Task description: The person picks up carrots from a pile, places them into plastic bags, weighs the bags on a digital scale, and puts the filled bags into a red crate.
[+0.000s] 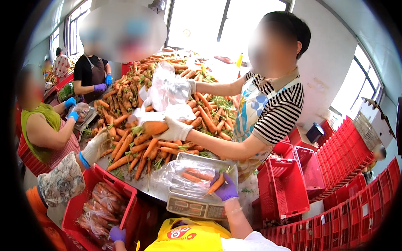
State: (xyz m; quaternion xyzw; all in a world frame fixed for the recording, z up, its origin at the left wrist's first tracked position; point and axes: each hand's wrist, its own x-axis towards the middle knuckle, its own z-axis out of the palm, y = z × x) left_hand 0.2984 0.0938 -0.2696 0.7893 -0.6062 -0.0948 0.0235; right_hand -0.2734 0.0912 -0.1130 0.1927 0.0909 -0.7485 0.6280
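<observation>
My right hand (227,188), in a purple glove, grips a carrot (216,183) with a short green top above the scale. On the scale's metal pan (228,161), a clear plastic bag (167,175) with carrots in it lies beside that hand. The digital scale (194,208) faces me in front of my yellow apron (188,236). Lower left, my left hand (117,234), also purple-gloved, is closed at the rim of a red crate (130,196); its fingers are partly hidden. Bagged carrots (100,205) fill much of this crate.
A large heap of carrots (130,92) covers the table ahead. Across it, a person in a striped shirt (278,104) holds plastic bags (165,90) with white gloves. A co-worker's white glove (94,148) reaches in from the left. Stacked red crates (343,154) stand at right.
</observation>
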